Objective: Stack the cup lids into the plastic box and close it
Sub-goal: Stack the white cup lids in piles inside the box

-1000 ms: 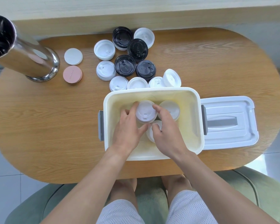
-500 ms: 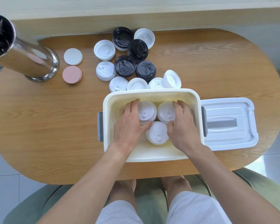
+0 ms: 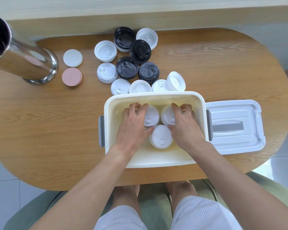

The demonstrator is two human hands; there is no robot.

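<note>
An open cream plastic box (image 3: 156,161) stands at the table's near edge with three stacks of white cup lids inside. My left hand (image 3: 133,127) curls round the back left stack (image 3: 152,116). My right hand (image 3: 184,126) curls round the back right stack (image 3: 166,114). A third stack (image 3: 161,136) sits in front between the two hands, untouched. The box's white lid (image 3: 234,127) lies flat to the right of the box. Several white lids (image 3: 140,87) and black lids (image 3: 126,68) lie loose behind the box.
A tall steel tumbler (image 3: 23,60) stands at the far left of the wooden table (image 3: 48,130). Beside it lie a white round coaster (image 3: 73,58) and a pink one (image 3: 72,77). A green seat (image 3: 155,209) is under my legs.
My right hand went from the front stack to the back right stack. Both hands have curled their fingers more tightly round the two back stacks.
</note>
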